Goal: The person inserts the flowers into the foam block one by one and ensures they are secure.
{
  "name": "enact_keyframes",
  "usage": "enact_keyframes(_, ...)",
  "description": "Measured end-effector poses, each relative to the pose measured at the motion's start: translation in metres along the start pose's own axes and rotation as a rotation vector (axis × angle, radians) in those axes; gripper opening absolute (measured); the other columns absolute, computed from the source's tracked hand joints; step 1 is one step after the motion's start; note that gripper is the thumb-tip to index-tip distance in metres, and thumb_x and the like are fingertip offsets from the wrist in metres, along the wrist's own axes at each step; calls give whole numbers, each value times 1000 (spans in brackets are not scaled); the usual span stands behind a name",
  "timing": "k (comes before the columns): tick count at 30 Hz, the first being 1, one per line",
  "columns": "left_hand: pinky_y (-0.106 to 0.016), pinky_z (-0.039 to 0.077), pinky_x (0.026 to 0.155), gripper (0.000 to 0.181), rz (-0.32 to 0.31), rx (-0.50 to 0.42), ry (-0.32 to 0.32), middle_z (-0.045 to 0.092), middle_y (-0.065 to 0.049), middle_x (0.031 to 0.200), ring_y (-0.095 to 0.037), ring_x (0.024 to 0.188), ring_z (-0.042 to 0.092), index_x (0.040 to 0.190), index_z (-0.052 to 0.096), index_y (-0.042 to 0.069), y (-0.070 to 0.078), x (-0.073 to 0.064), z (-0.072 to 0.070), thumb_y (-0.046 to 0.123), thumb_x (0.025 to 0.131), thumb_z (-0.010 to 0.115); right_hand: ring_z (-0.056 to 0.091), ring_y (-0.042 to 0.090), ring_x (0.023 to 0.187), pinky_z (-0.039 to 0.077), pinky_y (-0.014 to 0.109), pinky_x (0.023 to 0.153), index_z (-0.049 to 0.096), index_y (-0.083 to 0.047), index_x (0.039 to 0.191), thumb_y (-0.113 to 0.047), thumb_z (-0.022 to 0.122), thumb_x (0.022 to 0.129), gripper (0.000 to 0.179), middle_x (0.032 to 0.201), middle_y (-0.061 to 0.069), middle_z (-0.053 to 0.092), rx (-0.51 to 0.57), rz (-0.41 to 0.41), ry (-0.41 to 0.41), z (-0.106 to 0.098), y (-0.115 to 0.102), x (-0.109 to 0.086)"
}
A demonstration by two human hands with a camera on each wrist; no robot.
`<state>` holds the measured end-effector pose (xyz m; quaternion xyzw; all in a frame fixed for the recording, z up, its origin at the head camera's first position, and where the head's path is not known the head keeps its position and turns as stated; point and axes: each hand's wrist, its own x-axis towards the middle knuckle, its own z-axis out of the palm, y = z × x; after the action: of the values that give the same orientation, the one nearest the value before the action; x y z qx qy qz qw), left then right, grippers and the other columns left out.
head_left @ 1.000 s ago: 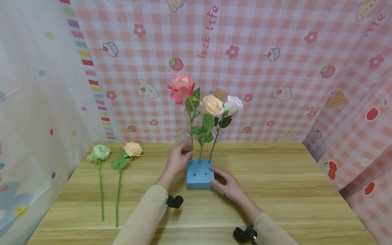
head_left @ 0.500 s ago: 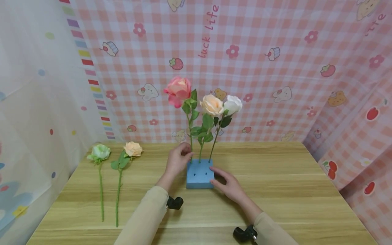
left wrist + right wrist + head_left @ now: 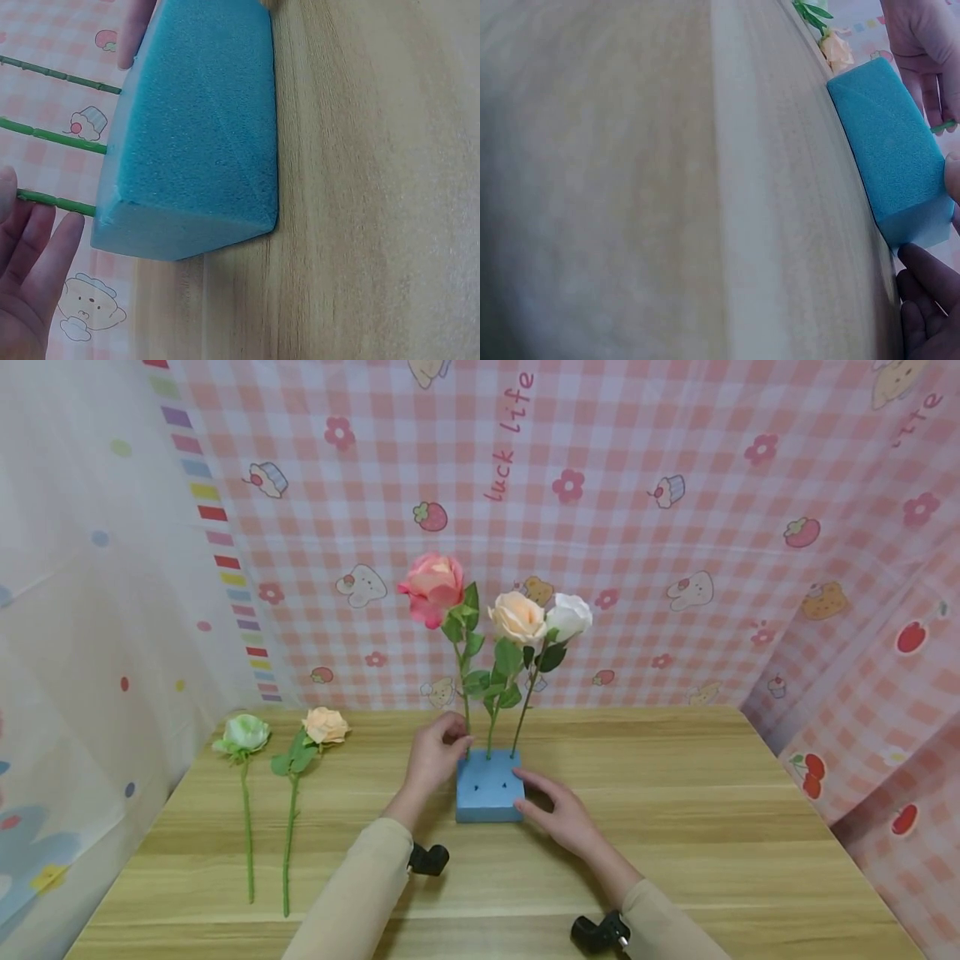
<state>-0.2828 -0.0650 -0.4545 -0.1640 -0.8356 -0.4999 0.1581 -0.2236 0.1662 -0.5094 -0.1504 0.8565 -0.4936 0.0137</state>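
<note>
My left hand (image 3: 435,750) pinches the green stem of a pink artificial rose (image 3: 433,589) low down, just above the blue foam block (image 3: 490,777). In the left wrist view, this stem (image 3: 56,201) meets the block's top close to its end. A peach rose (image 3: 519,618) and a white rose (image 3: 570,617) stand in the block to its right. Two small dark holes show nearer the block's front. My right hand (image 3: 562,814) holds the block's right side, thumb at the top edge and fingers along the side, as the right wrist view shows.
On the table's left lie a green artificial flower (image 3: 246,732) and another peach rose (image 3: 326,727), their stems pointing to the near edge. A pink checked cloth (image 3: 615,543) hangs behind the wooden table (image 3: 675,827). Black wrist cameras (image 3: 429,860) sit at both cuffs.
The pink rose has tilted left and its bloom has dropped slightly. My left hand stays at the stem and my right hand at the block; the other flowers stay put.
</note>
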Motion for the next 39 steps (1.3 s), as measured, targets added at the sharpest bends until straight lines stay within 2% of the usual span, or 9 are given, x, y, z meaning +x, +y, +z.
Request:
enact_keyframes(5, -28, 57, 65, 10, -10, 10, 3, 66, -7, 86, -20, 77, 64, 95, 66, 4, -1, 0, 1, 0, 89, 72, 39, 34, 139, 25, 55, 115, 53, -21, 144, -34, 67, 95, 52, 148, 10, 48, -2, 1, -6, 0, -1, 0)
enact_keyframes(12, -28, 57, 64, 12, -22, 4, 5, 66, -10, 87, -23, 78, 65, 99, 66, -2, -1, -1, 1, -1, 89, 72, 39, 33, 139, 25, 55, 115, 54, -20, 144, -33, 67, 95, 52, 147, 10, 49, -9, -3, -4, 0, -2, 0)
enact_keyframes(24, -29, 57, 65, 11, -28, 17, 11, 66, -9, 87, -22, 78, 65, 97, 65, -1, -3, -2, 2, -1, 88, 72, 41, 33, 138, 27, 53, 115, 54, -19, 143, -31, 68, 95, 51, 146, 10, 50, -17, -12, 2, 0, -1, 0)
enact_keyframes(32, -27, 57, 66, 9, -61, 30, 0, 66, -7, 89, -21, 81, 65, 97, 66, 2, -3, -2, 3, 2, 90, 72, 41, 35, 137, 27, 55, 114, 55, -18, 142, -31, 67, 95, 50, 146, 12, 50, -17, -23, 13, 0, -1, 0)
enact_keyframes(39, -29, 57, 71, 14, -78, 27, 9, 67, -9, 91, -23, 84, 65, 101, 68, -1, -8, -4, 5, 1, 89, 72, 40, 34, 138, 26, 55, 115, 54, -19, 143, -31, 67, 96, 51, 147, 11, 49, -17, -3, 0, 0, -4, -1)
